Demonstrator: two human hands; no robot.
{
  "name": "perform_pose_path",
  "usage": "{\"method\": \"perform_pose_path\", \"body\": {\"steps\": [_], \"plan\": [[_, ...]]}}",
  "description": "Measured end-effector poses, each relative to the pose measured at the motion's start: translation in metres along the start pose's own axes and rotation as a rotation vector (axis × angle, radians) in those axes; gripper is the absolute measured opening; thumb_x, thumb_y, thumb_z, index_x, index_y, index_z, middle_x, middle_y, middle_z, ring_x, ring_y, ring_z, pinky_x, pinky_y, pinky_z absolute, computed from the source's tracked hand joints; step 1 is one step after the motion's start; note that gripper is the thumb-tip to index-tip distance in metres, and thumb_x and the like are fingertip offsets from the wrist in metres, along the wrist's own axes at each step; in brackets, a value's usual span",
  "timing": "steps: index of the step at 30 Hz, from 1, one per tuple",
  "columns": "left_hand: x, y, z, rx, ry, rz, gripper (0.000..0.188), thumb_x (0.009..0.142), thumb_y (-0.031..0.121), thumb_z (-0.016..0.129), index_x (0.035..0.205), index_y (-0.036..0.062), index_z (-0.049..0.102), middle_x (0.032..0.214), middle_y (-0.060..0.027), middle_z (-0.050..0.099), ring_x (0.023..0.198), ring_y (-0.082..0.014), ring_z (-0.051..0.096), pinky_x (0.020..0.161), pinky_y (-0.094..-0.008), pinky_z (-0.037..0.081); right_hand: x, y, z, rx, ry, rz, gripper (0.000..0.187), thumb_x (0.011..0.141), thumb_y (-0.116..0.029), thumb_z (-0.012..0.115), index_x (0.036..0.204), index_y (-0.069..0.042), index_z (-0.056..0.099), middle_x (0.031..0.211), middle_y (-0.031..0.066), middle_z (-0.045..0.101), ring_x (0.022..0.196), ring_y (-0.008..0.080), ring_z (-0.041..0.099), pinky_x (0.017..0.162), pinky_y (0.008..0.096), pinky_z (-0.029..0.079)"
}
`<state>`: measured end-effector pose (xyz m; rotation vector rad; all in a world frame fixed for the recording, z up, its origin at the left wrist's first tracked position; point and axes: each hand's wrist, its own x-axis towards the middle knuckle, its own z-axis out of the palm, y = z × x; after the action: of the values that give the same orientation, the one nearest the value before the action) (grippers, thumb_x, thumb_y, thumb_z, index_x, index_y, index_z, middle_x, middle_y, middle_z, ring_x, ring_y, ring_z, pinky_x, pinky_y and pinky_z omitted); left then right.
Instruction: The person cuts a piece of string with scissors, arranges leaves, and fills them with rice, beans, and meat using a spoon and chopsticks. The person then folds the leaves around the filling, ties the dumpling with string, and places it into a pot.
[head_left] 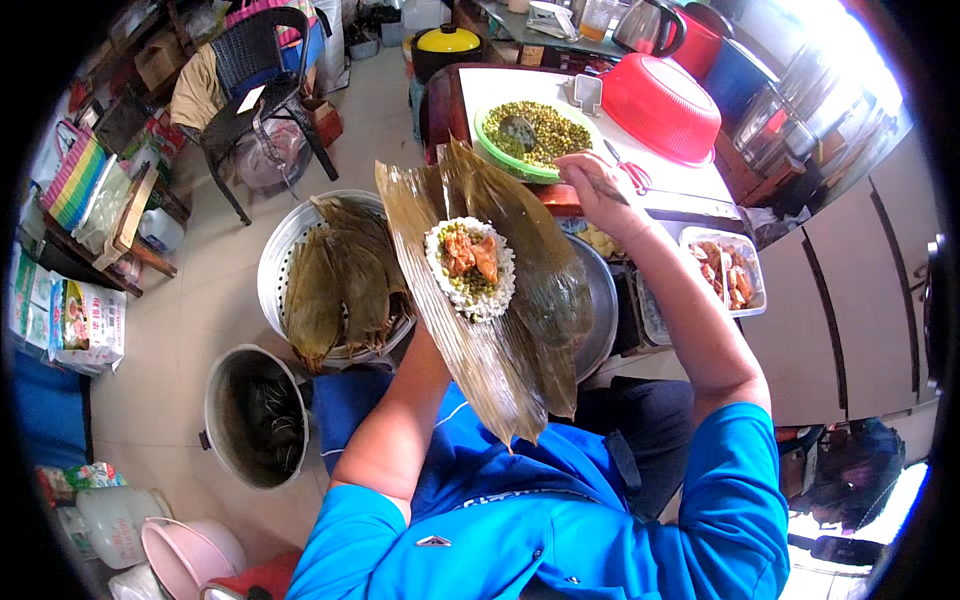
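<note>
Broad overlapping bamboo leaves (pixel 540 270) are held up in front of me, my left forearm (pixel 400 400) reaching beneath them. The leaves hide my left hand, which supports them from below. On them lies a round bed of white rice (pixel 488 305), topped with green beans (pixel 462 284) and reddish meat pieces (pixel 470 254). My right hand (pixel 602 192) is closed at the near right rim of a green basin (pixel 520 170) full of green beans (pixel 550 130). It appears to grip the handle of a spoon (pixel 517 132) whose bowl rests in those beans.
A white perforated pot (pixel 275 270) of more leaves stands left, above a deep bucket (pixel 215 420). Behind the leaves sits a metal basin (pixel 600 300). Red-handled scissors (pixel 634 175) and an upturned red basin (pixel 660 110) are on the table; a meat container (pixel 745 260) stands right.
</note>
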<state>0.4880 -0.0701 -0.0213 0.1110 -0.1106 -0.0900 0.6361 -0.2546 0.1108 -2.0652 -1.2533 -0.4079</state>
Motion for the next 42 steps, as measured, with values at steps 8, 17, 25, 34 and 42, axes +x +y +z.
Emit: {"method": "perform_pose_path", "body": {"steps": [8, 17, 25, 34, 42], "plan": [[-0.004, 0.001, 0.001, 0.004, 0.009, -0.013, 0.042, 0.090, 0.043, 0.043, 0.107, 0.0072, 0.055, 0.096, -0.0115, 0.061, 0.086, -0.0280, 0.061, 0.075, -0.0439, 0.054, -0.019, -0.001, -0.005, 0.873, 0.379, 0.661, 0.031, 0.098, -0.023, 0.040, 0.106, 0.002, 0.054, 0.088, 0.0128, 0.062, 0.083, 0.0209, 0.063, 0.079, 0.0311, 0.052], [0.001, 0.003, -0.019, -0.055, 0.065, -0.022, 0.045, 0.089, 0.045, 0.044, 0.110, 0.0071, 0.055, 0.100, -0.0126, 0.062, 0.088, -0.0306, 0.062, 0.073, -0.0451, 0.055, -0.027, -0.001, -0.021, 1.004, 0.673, 0.653, 0.029, 0.096, -0.020, 0.042, 0.103, 0.006, 0.052, 0.085, 0.0162, 0.061, 0.075, 0.0229, 0.064, 0.072, 0.0323, 0.055], [0.004, -0.008, -0.001, -0.015, 0.027, 0.015, 0.041, 0.090, 0.043, 0.044, 0.107, 0.0083, 0.055, 0.100, -0.0127, 0.061, 0.089, -0.0294, 0.061, 0.076, -0.0433, 0.054, -0.052, -0.082, -0.062, 0.919, 0.495, 0.606, 0.029, 0.096, -0.021, 0.042, 0.102, 0.006, 0.054, 0.086, 0.0163, 0.062, 0.078, 0.0233, 0.064, 0.075, 0.0329, 0.053], [0.009, -0.003, -0.020, -0.095, 0.038, 0.044, 0.059, 0.085, 0.054, 0.043, 0.117, 0.0057, 0.052, 0.112, -0.0198, 0.057, 0.097, -0.0374, 0.058, 0.082, -0.0518, 0.050, -0.088, -0.128, -0.046, 0.198, -0.062, -0.151, 0.014, 0.085, -0.004, 0.051, 0.096, 0.001, 0.057, 0.089, 0.0141, 0.062, 0.078, 0.0240, 0.063, 0.068, 0.0332, 0.053], [0.000, -0.008, 0.003, -0.095, -0.038, 0.025, 0.059, 0.083, 0.055, 0.046, 0.114, 0.0064, 0.054, 0.107, -0.0177, 0.060, 0.094, -0.0321, 0.060, 0.081, -0.0452, 0.053, -0.087, -0.134, -0.048, -0.185, -0.245, -0.621, 0.038, 0.067, -0.013, 0.066, 0.103, -0.002, 0.059, 0.101, 0.0131, 0.057, 0.083, 0.0256, 0.063, 0.064, 0.0334, 0.054]]}}
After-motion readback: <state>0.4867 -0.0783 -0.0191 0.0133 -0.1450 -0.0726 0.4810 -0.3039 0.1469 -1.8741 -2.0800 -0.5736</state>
